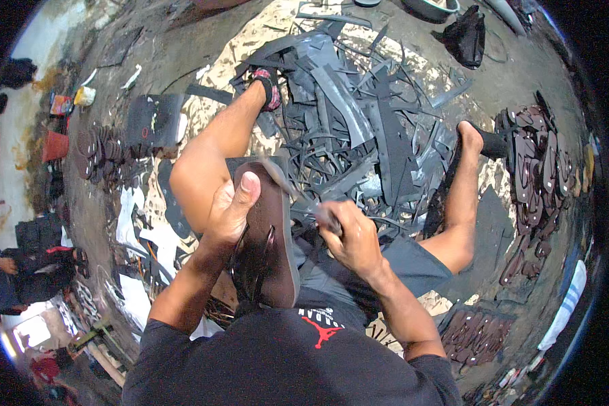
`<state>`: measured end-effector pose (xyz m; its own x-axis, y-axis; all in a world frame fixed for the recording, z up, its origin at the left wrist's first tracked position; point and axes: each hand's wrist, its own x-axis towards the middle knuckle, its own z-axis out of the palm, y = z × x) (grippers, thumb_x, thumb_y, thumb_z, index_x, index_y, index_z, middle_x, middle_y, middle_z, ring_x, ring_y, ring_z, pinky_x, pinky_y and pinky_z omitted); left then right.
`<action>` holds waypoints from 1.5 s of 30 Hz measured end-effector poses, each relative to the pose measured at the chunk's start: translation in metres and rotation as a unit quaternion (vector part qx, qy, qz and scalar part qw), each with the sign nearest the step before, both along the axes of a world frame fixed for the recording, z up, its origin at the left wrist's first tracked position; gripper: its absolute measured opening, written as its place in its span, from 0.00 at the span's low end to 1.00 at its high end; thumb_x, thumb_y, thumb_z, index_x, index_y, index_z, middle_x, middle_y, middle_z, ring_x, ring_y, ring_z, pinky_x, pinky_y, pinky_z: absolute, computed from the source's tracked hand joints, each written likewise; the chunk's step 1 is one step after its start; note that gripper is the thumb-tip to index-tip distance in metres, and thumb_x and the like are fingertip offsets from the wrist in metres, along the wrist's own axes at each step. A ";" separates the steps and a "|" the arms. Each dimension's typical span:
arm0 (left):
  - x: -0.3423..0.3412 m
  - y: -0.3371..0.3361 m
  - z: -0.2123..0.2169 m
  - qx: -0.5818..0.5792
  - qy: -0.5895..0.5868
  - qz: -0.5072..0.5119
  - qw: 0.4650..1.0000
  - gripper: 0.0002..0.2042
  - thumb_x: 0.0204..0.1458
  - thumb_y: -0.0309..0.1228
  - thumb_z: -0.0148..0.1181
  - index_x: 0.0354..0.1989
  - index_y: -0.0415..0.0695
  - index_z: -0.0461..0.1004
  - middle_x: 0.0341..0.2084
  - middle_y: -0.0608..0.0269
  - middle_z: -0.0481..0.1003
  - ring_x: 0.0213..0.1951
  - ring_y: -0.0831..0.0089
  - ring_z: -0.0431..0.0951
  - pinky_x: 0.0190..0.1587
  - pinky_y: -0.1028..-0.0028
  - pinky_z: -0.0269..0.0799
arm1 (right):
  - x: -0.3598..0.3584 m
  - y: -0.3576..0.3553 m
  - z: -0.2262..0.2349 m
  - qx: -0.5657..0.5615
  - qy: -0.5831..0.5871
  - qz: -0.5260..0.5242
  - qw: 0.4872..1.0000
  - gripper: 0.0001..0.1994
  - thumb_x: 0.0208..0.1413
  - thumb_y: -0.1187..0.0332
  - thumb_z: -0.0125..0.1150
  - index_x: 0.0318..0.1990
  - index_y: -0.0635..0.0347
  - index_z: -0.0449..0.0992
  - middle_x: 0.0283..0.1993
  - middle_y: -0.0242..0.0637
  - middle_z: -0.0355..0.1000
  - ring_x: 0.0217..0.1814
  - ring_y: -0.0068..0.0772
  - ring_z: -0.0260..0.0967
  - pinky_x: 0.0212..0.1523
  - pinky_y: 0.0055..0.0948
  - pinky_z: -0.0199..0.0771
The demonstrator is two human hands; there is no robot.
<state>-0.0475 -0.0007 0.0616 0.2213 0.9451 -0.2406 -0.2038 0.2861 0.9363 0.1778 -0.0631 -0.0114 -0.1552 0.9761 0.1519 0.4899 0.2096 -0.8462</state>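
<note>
My left hand [233, 206] is closed on a brown flip-flop [274, 264], thumb laid along its footbed near the toe end. The sandal is held upright over my lap, its dark straps nearer my body. In my right hand [355, 240] is a knife [328, 218], gripped by its dark handle. Motion blurs its blade, which reaches to the sole's right edge near the toe. A pale, smeared sliver [277, 174] shows along that edge; I cannot tell whether it is loose.
Between my legs lies a heap of dark rubber offcuts [358, 128] on a pale patterned sheet [250, 44]. Brown sandals [538, 169] are piled at the right, with more sandals [477, 335] at lower right. A black sheet [152, 120] lies left. Another person's hand [5, 264] shows far left.
</note>
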 end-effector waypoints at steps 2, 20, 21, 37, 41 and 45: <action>0.001 -0.004 -0.008 -0.058 -0.003 0.005 0.998 0.21 0.64 0.48 0.58 0.52 0.41 0.72 0.38 0.66 0.78 0.37 0.78 0.78 0.42 0.74 0.77 | 0.004 -0.011 -0.017 -0.020 -0.036 -0.006 0.999 0.21 0.47 0.77 0.69 0.51 0.56 0.75 0.34 0.43 0.70 0.35 0.48 0.74 0.36 0.40 0.74; -0.017 -0.003 -0.007 -0.134 -0.065 -0.144 0.978 0.15 0.59 0.34 0.67 0.51 0.41 0.77 0.42 0.69 0.79 0.45 0.80 0.76 0.50 0.73 0.72 | 0.014 0.115 0.097 -0.147 -0.149 0.333 0.919 0.17 0.49 0.72 0.65 0.47 0.57 0.70 0.35 0.46 0.73 0.40 0.57 0.75 0.38 0.52 0.75; -0.019 -0.001 -0.005 -0.156 -0.077 -0.162 0.971 0.15 0.59 0.33 0.67 0.51 0.41 0.77 0.42 0.69 0.79 0.45 0.79 0.76 0.50 0.73 0.72 | 0.013 0.120 0.098 -0.143 -0.142 0.351 0.914 0.15 0.51 0.71 0.63 0.46 0.58 0.70 0.34 0.47 0.74 0.40 0.58 0.76 0.38 0.54 0.76; -0.007 0.019 -0.004 -0.267 -0.030 -0.338 0.902 0.35 0.65 0.54 0.50 0.66 0.33 0.60 0.52 0.54 0.74 0.54 0.70 0.73 0.60 0.70 0.66 | 0.054 0.143 0.102 -0.138 -0.097 0.398 0.902 0.27 0.46 0.76 0.60 0.58 0.66 0.70 0.49 0.58 0.77 0.52 0.60 0.75 0.54 0.49 0.77; -0.001 0.015 0.020 -0.115 -0.251 -0.174 0.945 0.48 0.60 0.67 0.44 0.73 0.35 0.48 0.65 0.43 0.62 0.66 0.45 0.60 0.68 0.47 0.53 | 0.095 0.082 0.047 -0.032 0.019 0.077 0.996 0.31 0.48 0.77 0.62 0.63 0.69 0.67 0.58 0.59 0.73 0.61 0.58 0.72 0.63 0.40 0.71; 0.036 0.018 -0.014 0.111 -0.248 0.071 0.960 0.38 0.59 0.45 0.61 0.73 0.42 0.53 0.69 0.54 0.61 0.67 0.58 0.63 0.69 0.48 0.56 | 0.033 0.051 0.023 0.023 -0.002 -0.041 0.999 0.26 0.49 0.76 0.66 0.58 0.69 0.70 0.50 0.59 0.75 0.53 0.61 0.75 0.56 0.43 0.75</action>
<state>-0.0112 0.0171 0.0475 0.1222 0.9898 0.0728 -0.6624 0.0267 0.7487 0.2108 -0.0121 0.0120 -0.0752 0.9777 0.1961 0.5113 0.2066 -0.8342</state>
